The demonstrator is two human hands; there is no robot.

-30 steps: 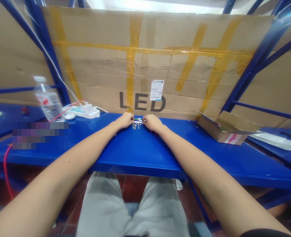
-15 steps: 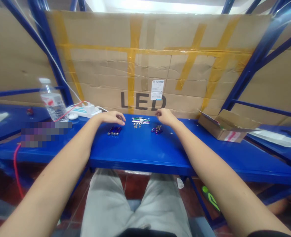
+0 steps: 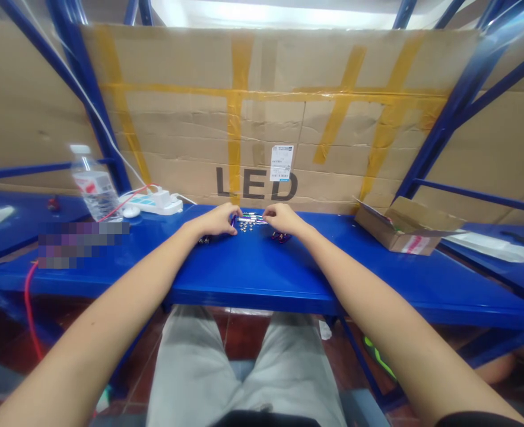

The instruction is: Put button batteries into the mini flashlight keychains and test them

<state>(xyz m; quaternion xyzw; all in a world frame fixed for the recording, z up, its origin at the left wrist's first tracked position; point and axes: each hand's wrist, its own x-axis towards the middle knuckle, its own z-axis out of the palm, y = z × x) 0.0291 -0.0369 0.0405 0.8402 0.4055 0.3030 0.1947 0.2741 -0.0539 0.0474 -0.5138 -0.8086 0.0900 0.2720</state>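
My left hand (image 3: 219, 219) is curled at the left of a small group of parts, thumb and fingers closed on a short purple tube (image 3: 234, 221). Pinched fingers of my right hand (image 3: 283, 217) close on the right end of a thin shiny rod, one of several slim silver and coloured rods (image 3: 251, 217) lying side by side between the hands. Small silver metal pieces (image 3: 245, 226) lie just in front of them. Below my right hand is a bunch of purple and metal rings or clips (image 3: 280, 237), partly covered. Ends of other tubes (image 3: 204, 240) peek out under my left wrist.
The blue table (image 3: 253, 273) backs onto a large cardboard sheet (image 3: 190, 136). At left stand a water bottle (image 3: 95, 187) and a white power strip (image 3: 159, 203) with cables. An open cardboard box (image 3: 406, 228) sits at right. Blue metal posts (image 3: 444, 130) rise on both sides.
Both hands have moved inward to the rods. My left hand now grips a purple tube and covers most of the tube row; my right hand has come left, over the purple clips.
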